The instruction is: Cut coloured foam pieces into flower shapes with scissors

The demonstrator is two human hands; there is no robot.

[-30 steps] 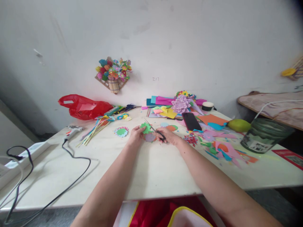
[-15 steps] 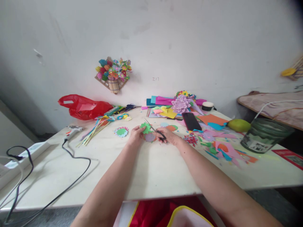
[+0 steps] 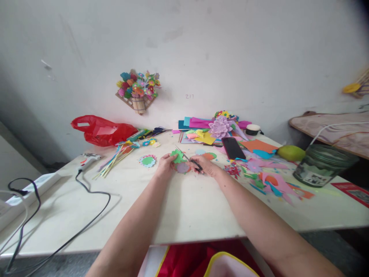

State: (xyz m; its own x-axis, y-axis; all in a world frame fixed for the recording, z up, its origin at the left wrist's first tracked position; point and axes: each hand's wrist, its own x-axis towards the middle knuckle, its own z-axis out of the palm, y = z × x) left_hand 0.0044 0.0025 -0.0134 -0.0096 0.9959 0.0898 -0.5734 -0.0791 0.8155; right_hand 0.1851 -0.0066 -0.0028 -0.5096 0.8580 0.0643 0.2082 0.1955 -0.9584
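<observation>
My left hand (image 3: pixel 165 163) pinches a green scalloped flower cut-out (image 3: pixel 177 156) by its left side. In my right hand (image 3: pixel 205 163) is a pair of scissors (image 3: pixel 196 165) with dark handles, its blades pointing up and left against the right edge of the green piece. Below the green piece, a round purple cut-out (image 3: pixel 182 167) with an orange rim lies on the table. Left of my left hand rests a layered flower (image 3: pixel 148 161) with a green centre. Beyond my right hand are pale blue and orange discs (image 3: pixel 208 156).
Foam scraps (image 3: pixel 276 182), a phone (image 3: pixel 233 148), a green fruit (image 3: pixel 291 153) and a glass jar (image 3: pixel 317 165) occupy the right side. On the left are a glue gun (image 3: pixel 90 161) with its cord, thin sticks (image 3: pixel 115 161), a red plastic bag (image 3: pixel 106 130) and a power strip (image 3: pixel 34 192).
The scissor blades have shifted very slightly at the green piece's edge. Both hands keep nearly the same place, and everything else lies as before.
</observation>
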